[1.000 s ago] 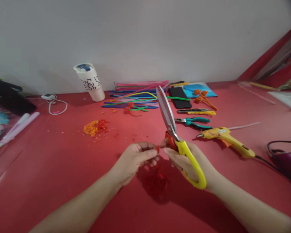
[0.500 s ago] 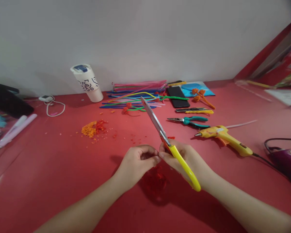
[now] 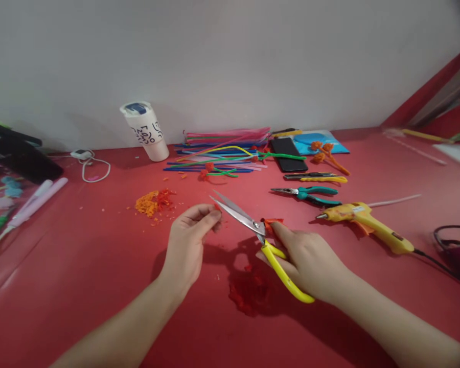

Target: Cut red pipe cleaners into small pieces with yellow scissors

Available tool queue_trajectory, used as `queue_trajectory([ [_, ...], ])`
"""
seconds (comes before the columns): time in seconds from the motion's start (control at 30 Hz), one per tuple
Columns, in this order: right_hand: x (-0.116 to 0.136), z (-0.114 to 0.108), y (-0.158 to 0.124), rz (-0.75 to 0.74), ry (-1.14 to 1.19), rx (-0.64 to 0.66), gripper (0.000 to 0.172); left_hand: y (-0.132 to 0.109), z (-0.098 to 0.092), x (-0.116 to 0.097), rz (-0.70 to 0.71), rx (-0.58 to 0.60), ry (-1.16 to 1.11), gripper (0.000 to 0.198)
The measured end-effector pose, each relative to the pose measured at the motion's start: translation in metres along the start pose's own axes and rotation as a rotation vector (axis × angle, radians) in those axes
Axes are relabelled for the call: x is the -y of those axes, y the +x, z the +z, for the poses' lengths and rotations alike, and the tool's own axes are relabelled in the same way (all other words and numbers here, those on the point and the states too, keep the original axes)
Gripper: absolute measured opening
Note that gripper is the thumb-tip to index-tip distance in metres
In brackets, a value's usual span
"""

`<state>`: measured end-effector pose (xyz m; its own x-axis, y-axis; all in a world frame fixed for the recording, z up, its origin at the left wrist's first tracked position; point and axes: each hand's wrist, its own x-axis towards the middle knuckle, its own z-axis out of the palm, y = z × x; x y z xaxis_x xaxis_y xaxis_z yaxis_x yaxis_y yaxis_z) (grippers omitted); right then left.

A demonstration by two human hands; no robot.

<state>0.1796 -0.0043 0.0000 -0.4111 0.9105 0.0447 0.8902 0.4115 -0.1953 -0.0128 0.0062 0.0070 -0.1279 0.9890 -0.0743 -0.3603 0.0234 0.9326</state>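
Note:
My right hand [image 3: 310, 258] grips a pair of yellow-handled scissors [image 3: 245, 217], its blades slightly parted and pointing up to the left. A crumpled red-orange piece [image 3: 273, 225] sits by its fingers beside the scissors' pivot. My left hand [image 3: 189, 235] is closed in a pinch on a small red bit [image 3: 217, 207], which is close to the blade tips. On the table below lies a dark red heap of scraps [image 3: 251, 291], partly in shadow. Farther left is a pile of orange clippings [image 3: 147, 203] with red clippings [image 3: 164, 199] against it.
Pipe cleaners [image 3: 226, 135], a phone [image 3: 289, 155] and a white tumbler [image 3: 145, 132] stand or lie by the wall. To the right are pliers [image 3: 304, 192], a utility knife [image 3: 316, 177] and a yellow glue gun [image 3: 368, 223] with its cord. A black object [image 3: 15, 148] is far left.
My hands have drawn apart. The left moved left and up with the small red bit; the scissors swung down toward the left and their blades opened slightly. The camera view shifted a little.

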Motion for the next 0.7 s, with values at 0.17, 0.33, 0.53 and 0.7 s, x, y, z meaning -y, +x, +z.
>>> queue_trajectory([
  [0.17, 0.0, 0.0058, -0.0009, -0.056, -0.101, 0.0, 0.041, 0.0002, -0.0007, -0.0011, 0.016, -0.011, -0.065, 0.004],
  [0.33, -0.0005, 0.0088, -0.0004, -0.08, -0.142, -0.032, 0.042, 0.0001, -0.0007, -0.0011, 0.001, -0.026, -0.092, 0.002],
  [0.53, -0.0013, 0.0111, -0.001, -0.1, -0.151, -0.079, 0.042, 0.0012, -0.0017, -0.0001, -0.005, -0.011, -0.106, 0.003],
  [0.7, -0.001, 0.0115, -0.0006, -0.112, -0.154, -0.097, 0.042, 0.0007, -0.0014, -0.0001, -0.012, -0.015, -0.099, 0.003],
])
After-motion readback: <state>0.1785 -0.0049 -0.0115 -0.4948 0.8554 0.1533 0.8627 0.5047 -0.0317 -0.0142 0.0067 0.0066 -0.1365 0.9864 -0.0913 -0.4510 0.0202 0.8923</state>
